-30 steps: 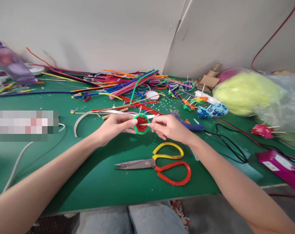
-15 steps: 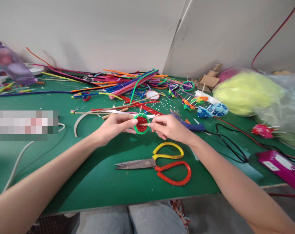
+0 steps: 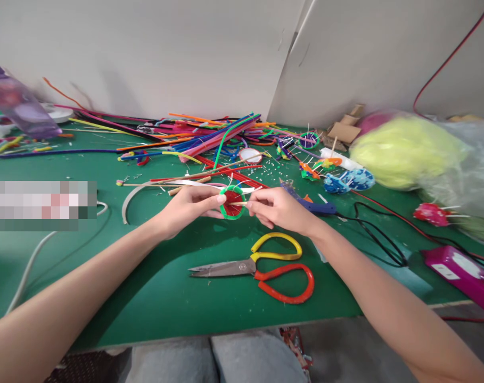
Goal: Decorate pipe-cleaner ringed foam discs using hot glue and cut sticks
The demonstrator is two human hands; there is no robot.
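Note:
Between my hands, above the green table, is a small round red piece with a green fuzzy rim (image 3: pixel 232 214), its hollow side towards me and thin white spokes inside. My left hand (image 3: pixel 189 208) pinches its left edge between thumb and fingers. A thin wooden stick (image 3: pixel 239 204) sticks out of its middle, and my right hand (image 3: pixel 274 206) is closed on the stick's outer end. Nearer to me lie scissors (image 3: pixel 244 267) with one yellow and one red handle, blades slightly apart and pointing left. Beyond my right hand is a blue glue gun (image 3: pixel 319 207).
Pipe cleaners (image 3: pixel 210 138) lie heaped against the wall. Small finished umbrella-like pieces (image 3: pixel 359 179) rest at the right, near a bag of yellow material (image 3: pixel 405 151). A magenta box (image 3: pixel 457 271) with cables sits at the right edge; a purple bottle (image 3: pixel 22 103) leans at the left.

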